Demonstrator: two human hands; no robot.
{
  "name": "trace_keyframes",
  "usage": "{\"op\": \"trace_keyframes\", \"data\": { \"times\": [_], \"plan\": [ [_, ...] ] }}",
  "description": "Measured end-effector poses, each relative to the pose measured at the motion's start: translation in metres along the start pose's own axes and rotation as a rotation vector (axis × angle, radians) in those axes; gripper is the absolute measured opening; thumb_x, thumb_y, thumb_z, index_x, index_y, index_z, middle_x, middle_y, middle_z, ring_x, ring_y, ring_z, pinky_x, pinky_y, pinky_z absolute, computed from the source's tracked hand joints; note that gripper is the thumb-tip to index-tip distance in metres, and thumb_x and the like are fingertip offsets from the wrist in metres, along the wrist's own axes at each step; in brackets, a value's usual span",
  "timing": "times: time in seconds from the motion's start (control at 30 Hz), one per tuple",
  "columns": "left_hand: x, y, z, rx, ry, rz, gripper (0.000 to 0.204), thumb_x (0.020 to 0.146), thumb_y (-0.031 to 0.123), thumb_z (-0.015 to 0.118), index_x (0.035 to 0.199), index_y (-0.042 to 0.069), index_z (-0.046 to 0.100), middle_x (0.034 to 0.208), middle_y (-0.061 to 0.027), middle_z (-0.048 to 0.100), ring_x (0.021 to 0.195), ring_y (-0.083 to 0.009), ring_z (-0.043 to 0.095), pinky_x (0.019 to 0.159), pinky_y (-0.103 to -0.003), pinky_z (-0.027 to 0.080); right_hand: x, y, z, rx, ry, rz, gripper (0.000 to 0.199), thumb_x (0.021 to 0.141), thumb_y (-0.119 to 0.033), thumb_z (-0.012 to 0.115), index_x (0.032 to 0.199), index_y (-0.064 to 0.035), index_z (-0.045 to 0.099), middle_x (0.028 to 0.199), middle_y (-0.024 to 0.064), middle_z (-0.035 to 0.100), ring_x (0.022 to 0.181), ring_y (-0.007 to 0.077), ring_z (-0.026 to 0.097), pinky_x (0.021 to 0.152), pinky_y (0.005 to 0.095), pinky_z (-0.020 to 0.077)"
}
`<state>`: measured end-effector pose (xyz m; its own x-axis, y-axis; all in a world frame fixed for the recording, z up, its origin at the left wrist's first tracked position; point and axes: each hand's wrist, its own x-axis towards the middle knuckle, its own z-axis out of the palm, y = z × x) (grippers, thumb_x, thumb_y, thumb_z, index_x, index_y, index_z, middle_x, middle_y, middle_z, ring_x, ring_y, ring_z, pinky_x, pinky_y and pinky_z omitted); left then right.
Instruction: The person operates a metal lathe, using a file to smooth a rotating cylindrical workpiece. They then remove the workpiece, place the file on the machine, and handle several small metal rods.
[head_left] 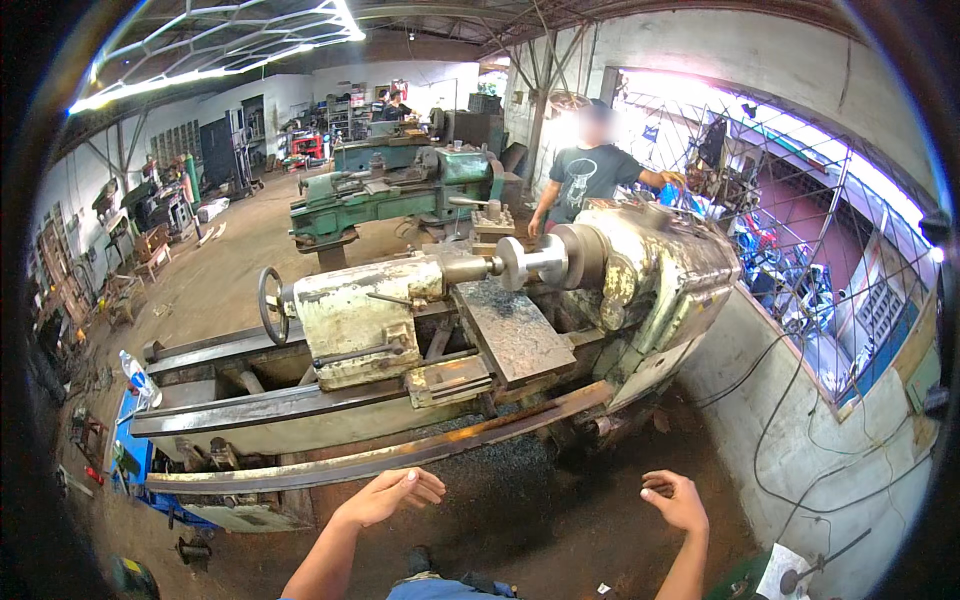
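My left hand (393, 497) hovers in front of the near rail of a large cream-painted lathe (355, 305). Its fingers stretch toward the right, and nothing is in them. Off to the right, my right hand (681, 502) is raised over the dark floor with fingers loosely bent and apart, also holding nothing. Neither hand touches the machine. A shiny spool-shaped metal workpiece (541, 261) is mounted between the tailstock and the round chuck (587, 256). Below it lies a flat carriage plate (520, 338) strewn with dark chips. A spoked handwheel (271, 306) sits at the tailstock's left end.
Behind the lathe stands a person in a dark shirt (590, 175), one arm stretched toward the headstock. A green lathe (385, 205) is farther back. Cables (765, 470) hang along the right wall. A plastic bottle (138, 376) stands at the bed's left end.
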<state>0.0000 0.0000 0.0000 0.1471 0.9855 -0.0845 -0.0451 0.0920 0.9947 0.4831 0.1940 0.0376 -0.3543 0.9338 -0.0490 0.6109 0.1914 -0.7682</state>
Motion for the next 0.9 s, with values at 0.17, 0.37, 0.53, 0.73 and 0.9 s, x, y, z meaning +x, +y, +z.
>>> {"op": "trace_keyframes", "data": {
  "times": [0.17,0.37,0.53,0.73,0.9],
  "plan": [
    [-0.013,-0.027,-0.01,0.026,0.033,-0.086,0.055,0.109,0.044,0.034,0.124,-0.002,0.061,0.119,-0.015,0.067,0.112,-0.027,0.065,0.097,-0.041,0.051,0.014,-0.012,-0.029,-0.096,0.271,-0.086,0.025,0.084,-0.014,0.077,0.104,-0.0003,0.073,0.093,0.011,0.075,0.086,0.0186,0.071,0.082,0.0344,0.0555],
    [-0.026,-0.025,-0.013,0.097,0.087,-0.124,0.04,0.108,0.031,0.045,0.122,-0.003,0.062,0.114,-0.0127,0.069,0.106,-0.0223,0.066,0.091,-0.037,0.051,0.036,-0.012,-0.058,-0.083,0.473,-0.027,0.021,0.086,-0.017,0.077,0.1,-0.0012,0.073,0.088,0.0099,0.075,0.078,0.0192,0.069,0.076,0.0346,0.0544],
    [-0.02,-0.013,-0.024,0.074,0.078,-0.14,0.04,0.108,0.031,0.047,0.122,-0.003,0.062,0.113,-0.0124,0.069,0.103,-0.0212,0.066,0.089,-0.037,0.052,0.055,-0.022,-0.062,-0.018,0.551,-0.014,0.017,0.086,-0.015,0.077,0.094,-0.0012,0.073,0.082,0.0072,0.073,0.076,0.0172,0.067,0.074,0.033,0.0535],
    [-0.012,-0.006,-0.052,0.115,0.08,-0.141,0.04,0.107,0.031,0.048,0.123,-0.003,0.062,0.113,-0.0123,0.069,0.104,-0.0207,0.065,0.089,-0.036,0.052,0.103,-0.031,-0.07,0.017,0.607,-0.105,0.017,0.083,-0.013,0.077,0.092,0.0003,0.073,0.082,0.0074,0.073,0.078,0.0148,0.069,0.075,0.0309,0.0541],
    [-0.015,-0.019,-0.074,0.16,0.086,-0.106,0.038,0.106,0.035,0.051,0.125,0.003,0.063,0.112,-0.0101,0.07,0.105,-0.0172,0.064,0.091,-0.034,0.051,0.155,-0.049,-0.086,-0.087,0.713,-0.125,0.022,0.083,-0.02,0.079,0.092,-0.0005,0.073,0.082,0.0089,0.073,0.075,0.0162,0.068,0.074,0.0327,0.0537]
  ]
}}
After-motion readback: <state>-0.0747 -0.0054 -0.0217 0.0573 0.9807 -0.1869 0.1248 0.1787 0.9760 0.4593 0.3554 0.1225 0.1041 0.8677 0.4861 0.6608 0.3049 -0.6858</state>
